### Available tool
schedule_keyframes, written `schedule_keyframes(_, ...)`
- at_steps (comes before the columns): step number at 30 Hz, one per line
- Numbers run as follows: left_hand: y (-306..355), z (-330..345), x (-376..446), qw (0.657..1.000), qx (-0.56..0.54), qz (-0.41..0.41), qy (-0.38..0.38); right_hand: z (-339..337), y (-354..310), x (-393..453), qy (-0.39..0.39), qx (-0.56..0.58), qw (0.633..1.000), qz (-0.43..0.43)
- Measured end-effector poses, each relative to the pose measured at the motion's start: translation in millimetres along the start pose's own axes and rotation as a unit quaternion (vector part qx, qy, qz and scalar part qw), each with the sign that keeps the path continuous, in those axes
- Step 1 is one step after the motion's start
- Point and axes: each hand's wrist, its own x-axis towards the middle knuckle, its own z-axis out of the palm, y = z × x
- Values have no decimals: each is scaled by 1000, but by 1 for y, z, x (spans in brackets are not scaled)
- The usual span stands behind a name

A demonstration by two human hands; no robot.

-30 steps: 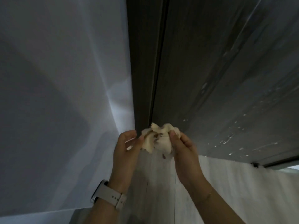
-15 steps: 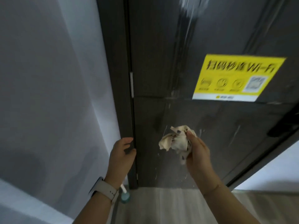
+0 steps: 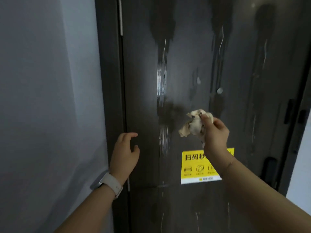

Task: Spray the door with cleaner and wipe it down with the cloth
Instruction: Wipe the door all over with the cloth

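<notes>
Since half a second ago the view has tipped upward: the floor and the small bottle by the door frame have dropped out of sight, and the yellow Wi-Fi sticker [image 3: 198, 165], then above the hands, now sits below them. The right hand [image 3: 216, 133] has risen with the crumpled cream cloth [image 3: 193, 123], pinching it between curled fingers and thumb in front of the dark door [image 3: 185, 64], just above the sticker; whether the cloth touches the panel cannot be told. The left hand [image 3: 125, 153] has moved off the frame edge and hangs near the door's hinge side, fingers loosely curved and holding nothing, a pale smartwatch [image 3: 107, 183] on its wrist.

The right forearm covers the sticker's right part, so its text is cut short. The door handle [image 3: 269, 169] at the right edge is dark and hard to make out. Much of the picture is blurred.

The door is wet, with long runs of liquid streaking down it and darker damp patches near the top. A grey-white wall [image 3: 47, 98] stands to the left of the frame.
</notes>
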Motion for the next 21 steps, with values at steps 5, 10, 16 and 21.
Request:
schedule_keyframes(5,20,-10,89,986,98,131,32,53,-39,49,-5,-15,989,-149)
schedule_keyframes(10,48,-14,190,949,203,218,104,103,-61,116,18,-68,957,-280)
schedule_keyframes(16,60,-21,277,893,306,273,185,170,-82,172,-34,-92,918,-384)
schedule_keyframes(21,32,-4,292,854,361,299,227,189,-55,206,-33,-235,819,-522)
